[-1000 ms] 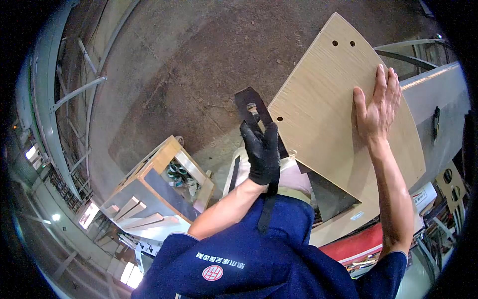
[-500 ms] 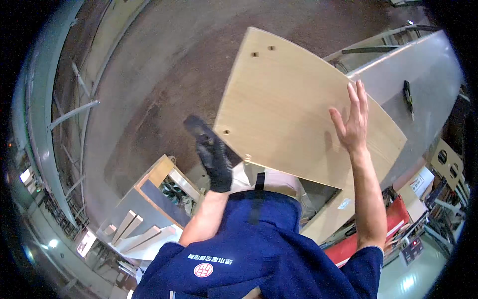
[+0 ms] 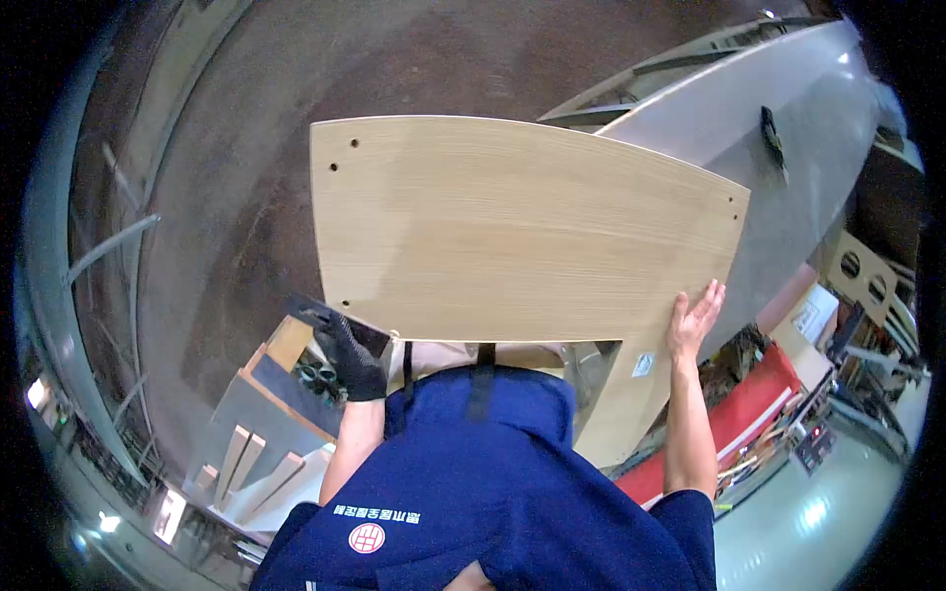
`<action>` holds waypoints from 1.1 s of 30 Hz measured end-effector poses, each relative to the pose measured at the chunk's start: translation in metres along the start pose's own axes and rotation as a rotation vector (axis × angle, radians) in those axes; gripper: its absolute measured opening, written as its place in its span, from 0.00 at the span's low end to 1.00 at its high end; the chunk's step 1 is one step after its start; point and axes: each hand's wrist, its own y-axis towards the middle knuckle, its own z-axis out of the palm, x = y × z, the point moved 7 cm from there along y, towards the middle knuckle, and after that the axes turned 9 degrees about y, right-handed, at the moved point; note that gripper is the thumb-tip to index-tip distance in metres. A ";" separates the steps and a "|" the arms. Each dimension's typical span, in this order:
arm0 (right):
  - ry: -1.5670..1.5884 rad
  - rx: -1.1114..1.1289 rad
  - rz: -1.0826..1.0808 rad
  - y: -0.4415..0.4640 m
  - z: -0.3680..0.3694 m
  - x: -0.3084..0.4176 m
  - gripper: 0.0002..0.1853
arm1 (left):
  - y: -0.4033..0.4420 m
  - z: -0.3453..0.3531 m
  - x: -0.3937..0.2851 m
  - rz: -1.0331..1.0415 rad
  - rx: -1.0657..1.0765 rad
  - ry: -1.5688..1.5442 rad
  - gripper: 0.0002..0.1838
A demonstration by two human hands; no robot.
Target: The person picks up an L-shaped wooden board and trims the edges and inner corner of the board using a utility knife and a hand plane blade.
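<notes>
Panel: the pale panel (image 3: 522,227) is lying face up in front of the person's waist, its curved edge facing away and its straight edge facing the body.
Long axis: it is running crosswise, from the left hand's side to the right hand's side.
Panel holes: two are showing near the far left corner, one near the near left corner, and two small ones near the far right corner.
Left hand: this gloved hand (image 3: 352,362) is curling its fingers about a dark strip (image 3: 311,311) just off the panel's near left corner; whether the strip is touching the panel, I cannot tell.
Right hand: this bare hand (image 3: 696,325) is resting palm down by the panel's near right end, fingers straight and close together, thumb slightly apart, pinching nothing.
Nearer hand: the right one is touching the panel, which is stretching forward and left from it; from the left hand, the panel is lying forward and right.
Board: a pale board (image 3: 611,424) is extending toward the body from below the panel's right end.
Worktop: the grey worktop (image 3: 833,89) is reaching away beyond the panel's right end, carrying a black tool (image 3: 773,143).
Box: an open box (image 3: 279,398) is standing left of the panel, nearer the body.
</notes>
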 end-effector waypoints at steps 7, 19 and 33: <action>0.009 -0.055 -0.058 0.004 -0.001 0.016 0.47 | 0.012 -0.044 0.059 0.106 -0.212 0.025 0.30; -0.091 -0.119 -0.329 0.022 -0.007 0.050 0.41 | -0.045 -0.061 0.073 0.166 -0.132 0.175 0.19; 0.154 0.077 -0.747 0.139 0.053 0.244 0.29 | -0.043 0.011 0.051 -0.128 0.096 -0.023 0.08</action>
